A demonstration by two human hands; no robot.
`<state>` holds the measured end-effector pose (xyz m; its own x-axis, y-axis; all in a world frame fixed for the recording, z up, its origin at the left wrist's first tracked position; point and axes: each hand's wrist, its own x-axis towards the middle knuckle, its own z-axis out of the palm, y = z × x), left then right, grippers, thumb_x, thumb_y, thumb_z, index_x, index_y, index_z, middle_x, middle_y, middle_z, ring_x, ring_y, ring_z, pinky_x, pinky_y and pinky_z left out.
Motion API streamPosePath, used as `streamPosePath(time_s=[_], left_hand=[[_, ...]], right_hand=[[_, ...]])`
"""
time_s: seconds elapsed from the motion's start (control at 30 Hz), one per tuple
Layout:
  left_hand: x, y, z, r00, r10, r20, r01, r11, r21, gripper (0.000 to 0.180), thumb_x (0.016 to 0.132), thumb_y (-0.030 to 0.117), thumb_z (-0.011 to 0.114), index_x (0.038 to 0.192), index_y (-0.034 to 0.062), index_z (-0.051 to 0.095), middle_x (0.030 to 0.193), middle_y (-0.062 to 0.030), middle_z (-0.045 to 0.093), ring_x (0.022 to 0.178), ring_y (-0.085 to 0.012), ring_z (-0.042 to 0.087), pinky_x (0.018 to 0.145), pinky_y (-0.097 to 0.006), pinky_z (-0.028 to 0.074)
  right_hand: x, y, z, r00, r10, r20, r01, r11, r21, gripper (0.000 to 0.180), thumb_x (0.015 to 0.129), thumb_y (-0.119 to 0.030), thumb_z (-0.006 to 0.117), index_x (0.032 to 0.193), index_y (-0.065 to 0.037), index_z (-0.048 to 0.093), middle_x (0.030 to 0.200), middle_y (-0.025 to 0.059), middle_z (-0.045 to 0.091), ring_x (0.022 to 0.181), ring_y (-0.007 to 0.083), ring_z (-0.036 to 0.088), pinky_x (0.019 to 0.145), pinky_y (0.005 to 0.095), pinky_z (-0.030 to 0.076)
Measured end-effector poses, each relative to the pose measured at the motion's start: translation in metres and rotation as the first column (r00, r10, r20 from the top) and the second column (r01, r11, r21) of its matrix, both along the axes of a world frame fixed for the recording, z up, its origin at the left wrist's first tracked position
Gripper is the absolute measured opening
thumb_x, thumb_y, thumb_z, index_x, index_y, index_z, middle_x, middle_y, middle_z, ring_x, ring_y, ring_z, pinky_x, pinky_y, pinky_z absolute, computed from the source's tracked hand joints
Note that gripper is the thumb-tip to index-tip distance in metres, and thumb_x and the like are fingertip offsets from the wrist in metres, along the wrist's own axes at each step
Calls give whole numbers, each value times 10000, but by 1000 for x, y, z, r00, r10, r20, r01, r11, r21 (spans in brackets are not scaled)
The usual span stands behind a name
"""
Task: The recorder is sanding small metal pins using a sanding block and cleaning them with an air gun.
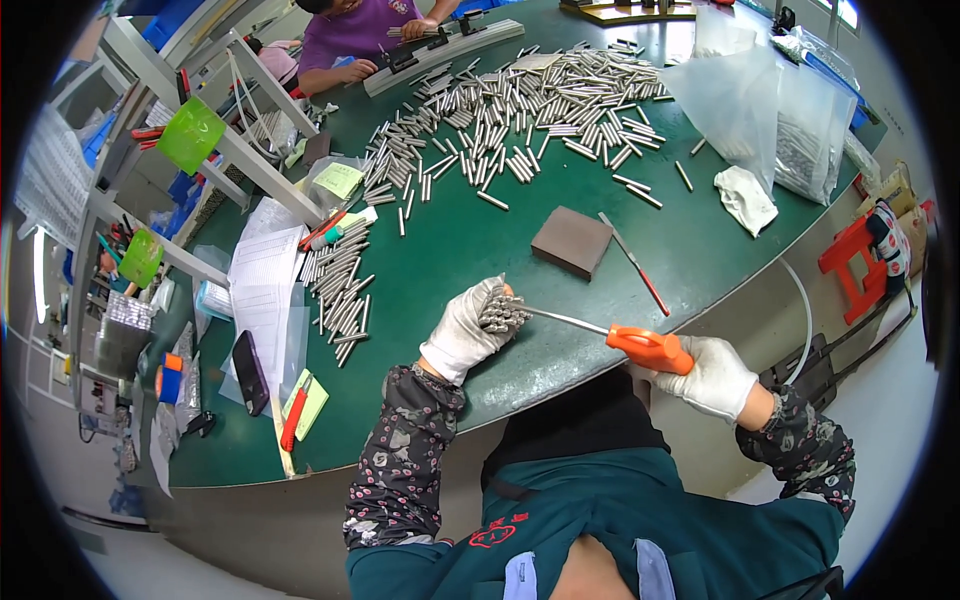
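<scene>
Near the table's front edge, my gloved left hand is closed around a bunch of short metal pins, their ends facing right. My right hand, also in a white glove, grips the orange handle of a hand tool with a long thin metal shaft. The shaft points left, and its tip reaches the ends of the pins. Whether the tip is a file or a scraper I cannot tell. Just beyond lie a brown rectangular block and a thin flat file with a red handle.
A large heap of metal pins covers the far middle of the green table. More pins lie at left beside papers and a phone. Plastic bags and a white glove lie right. A co-worker sits opposite.
</scene>
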<state>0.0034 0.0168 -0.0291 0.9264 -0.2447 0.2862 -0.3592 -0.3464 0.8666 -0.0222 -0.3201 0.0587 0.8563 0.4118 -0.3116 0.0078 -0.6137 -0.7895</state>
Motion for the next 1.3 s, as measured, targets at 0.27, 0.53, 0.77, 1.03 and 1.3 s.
streamPosePath(time_s=[0.27,0.53,0.77,1.03,1.3], left_hand=[[1,2,-6,986,-42,-159,15,986,-168,504,765,-82,710,1205,69,518,1001,-10,602,879,-107,603,784,-274,549],[-2,-2,3,989,-24,-144,-2,985,-174,541,737,-36,750,1215,49,512,950,-18,620,849,-102,611,764,-267,543],[-1,-5,13,998,54,-43,-54,998,11,486,707,-4,776,1131,42,542,893,-24,639,776,-117,623,731,-259,522],[-1,-3,11,996,43,-75,-45,999,-24,489,717,-23,761,1143,59,534,903,-11,631,792,-109,624,739,-251,530],[-4,-8,23,957,75,-282,-159,943,-291,509,688,-99,735,1132,31,524,887,-27,631,775,-98,622,688,-233,524]], right_hand=[[-4,-4,-5,997,56,61,-57,998,7,329,831,-230,692,1090,-29,664,686,76,671,579,153,657,596,282,520],[-4,-4,-1,993,3,-120,9,995,101,333,838,-222,693,1100,-20,652,707,62,666,588,141,653,583,283,519],[42,-38,25,931,-344,-121,363,908,208,414,828,-251,686,1149,-14,579,719,29,595,479,85,508,432,245,427],[180,-77,-13,769,-637,46,613,757,225,426,796,-107,597,1218,-75,545,786,36,586,573,148,565,417,286,463],[178,-46,-18,496,-164,853,709,643,-289,263,738,-163,632,988,-119,700,960,130,672,933,318,628,824,427,468]])
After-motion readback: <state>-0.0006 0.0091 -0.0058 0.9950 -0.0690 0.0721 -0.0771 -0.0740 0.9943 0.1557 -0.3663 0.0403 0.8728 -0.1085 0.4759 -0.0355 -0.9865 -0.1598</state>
